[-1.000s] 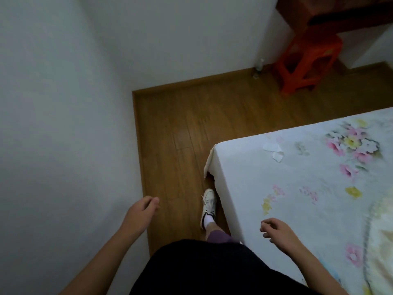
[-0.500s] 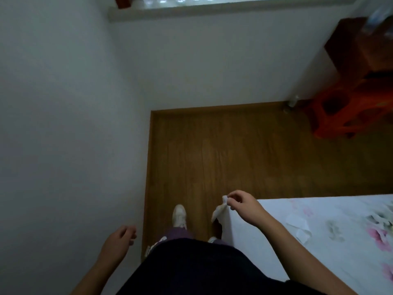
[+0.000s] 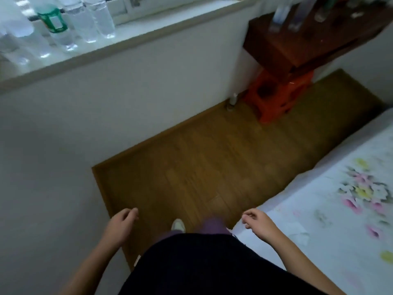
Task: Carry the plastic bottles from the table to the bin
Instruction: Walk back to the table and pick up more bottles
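Floral sheet [image 3: 331, 201] released by right hand [image 3: 258, 222], now empty.

Clear plastic bottles [image 3: 63, 24] upright in a close row on the sill [image 3: 148, 28], upper left of the frame; one with a green label [image 3: 52, 20]. More clear bottles [image 3: 282, 15], blurred, upright on the brown table [image 3: 297, 45], upper right.
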`<state>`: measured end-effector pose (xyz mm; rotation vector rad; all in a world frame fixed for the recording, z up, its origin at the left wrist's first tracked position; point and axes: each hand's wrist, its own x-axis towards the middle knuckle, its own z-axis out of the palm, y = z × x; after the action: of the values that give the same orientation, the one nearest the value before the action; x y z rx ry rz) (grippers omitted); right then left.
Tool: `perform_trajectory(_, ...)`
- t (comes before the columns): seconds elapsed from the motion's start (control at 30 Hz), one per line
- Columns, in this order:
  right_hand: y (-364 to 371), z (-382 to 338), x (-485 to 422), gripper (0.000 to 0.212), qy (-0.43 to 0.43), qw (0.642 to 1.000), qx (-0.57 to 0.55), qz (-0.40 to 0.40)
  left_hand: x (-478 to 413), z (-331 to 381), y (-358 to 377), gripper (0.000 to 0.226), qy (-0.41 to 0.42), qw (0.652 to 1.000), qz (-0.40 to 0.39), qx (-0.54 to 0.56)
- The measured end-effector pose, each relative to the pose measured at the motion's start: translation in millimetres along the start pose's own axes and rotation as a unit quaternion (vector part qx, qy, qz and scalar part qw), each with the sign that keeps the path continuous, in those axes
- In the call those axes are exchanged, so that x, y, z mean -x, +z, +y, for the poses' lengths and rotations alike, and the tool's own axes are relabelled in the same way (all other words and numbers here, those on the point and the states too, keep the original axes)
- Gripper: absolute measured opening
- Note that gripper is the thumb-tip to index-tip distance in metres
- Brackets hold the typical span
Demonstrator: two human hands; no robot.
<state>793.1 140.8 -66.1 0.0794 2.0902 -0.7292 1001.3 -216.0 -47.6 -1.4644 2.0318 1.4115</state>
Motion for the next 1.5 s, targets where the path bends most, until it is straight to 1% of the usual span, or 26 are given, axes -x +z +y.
perform_trajectory(0.1, -11.5, 3.9, -1.4, 0.016, 0.048, 0.996, -0.059, 0.036, -42.2, 69.1, -2.6, 0.025, 0.06, 0.995, -0.055, -0.053)
perform_trajectory(0.2, -23.1, 10.5, -8.2, 0.015, 0.086, 0.989, -0.1, 0.07, -76.1, 126.7, 6.8, 0.031, 0.103, 0.981, -0.114, -0.12)
perform_trajectory(0.3, -35.2, 10.9, -25.8, 0.016, 0.117, 0.979, -0.14, 0.086, -108.9, 172.7, 17.7, 0.033, 0.121, 0.963, -0.144, -0.191)
perform_trajectory(0.37, -46.2, 4.0, -44.6, 0.013, 0.124, 0.974, -0.165, 0.09, -127.1, 200.1, 23.4, 0.029, 0.126, 0.954, -0.154, -0.222)
perform_trajectory(0.43, -62.0, -11.1, -67.3, 0.011, 0.123, 0.971, -0.183, 0.093, -145.2, 224.4, 26.0, 0.024, 0.126, 0.952, -0.148, -0.238)
perform_trajectory(0.53, -94.4, -43.3, -104.0, 0.014, 0.112, 0.968, -0.207, 0.09, -175.4, 252.7, 24.0, 0.031, 0.101, 0.959, -0.12, -0.237)
perform_trajectory(0.6, -120.4, -69.2, -128.3, 0.013, 0.089, 0.973, -0.2, 0.077, -198.7, 269.4, 25.5, 0.038, 0.087, 0.966, -0.101, -0.222)
perform_trajectory(0.7, -166.1, -107.2, -161.2, 0.014, 0.052, 0.98, -0.182, 0.061, -224.8, 309.0, 35.5, 0.033, 0.09, 0.965, -0.09, -0.231)
perform_trajectory(0.8, -214.5, -144.2, -181.4, 0.019, 0.018, 0.979, -0.191, 0.069, -245.5, 357.0, 52.3, 0.032, 0.092, 0.967, -0.077, -0.226)
perform_trajectory(0.93, -268.0, -171.3, -202.4, 0.021, -0.003, 0.965, -0.238, 0.107, -284.1, 424.3, 85.4, 0.031, 0.105, 0.957, -0.106, -0.247)
perform_trajectory(1.0, -288.5, -168.5, -216.1, 0.023, 0.002, 0.96, -0.251, 0.121, -301.5, 464.0, 110.1, 0.03, 0.124, 0.946, -0.131, -0.268)
perform_trajectory(1.1, -316.3, -147.6, -233.1, 0.022, 0.036, 0.955, -0.262, 0.135, -330.3, 526.1, 157.4, 0.029, 0.144, 0.934, -0.162, -0.283)
perform_trajectory(1.2, -335.7, -121.1, -242.4, 0.012, 0.094, 0.935, -0.295, 0.173, -346.7, 590.9, 213.3, 0.031, 0.169, 0.914, -0.208, -0.304)
perform_trajectory(1.27, -343.0, -102.6, -241.3, 0.006, 0.133, 0.915, -0.326, 0.2, -341.8, 633.4, 251.9, 0.029, 0.199, 0.891, -0.242, -0.328)
perform_trajectory(1.37, -354.4, -79.8, -232.6, 0.004, 0.175, 0.876, -0.371, 0.253, -328.8, 693.7, 314.6, 0.027, 0.238, 0.844, -0.298, -0.377)
perform_trajectory(1.43, -364.3, -65.4, -223.0, 0.009, 0.193, 0.844, -0.395, 0.307, -321.4, 728.8, 356.9, 0.03, 0.266, 0.811, -0.334, -0.401)
perform_trajectory(1.5, -374.8, -48.0, -213.2, 0.009, 0.218, 0.818, -0.413, 0.335, -311.6, 759.0, 397.9, 0.031, 0.289, 0.775, -0.359, -0.432)
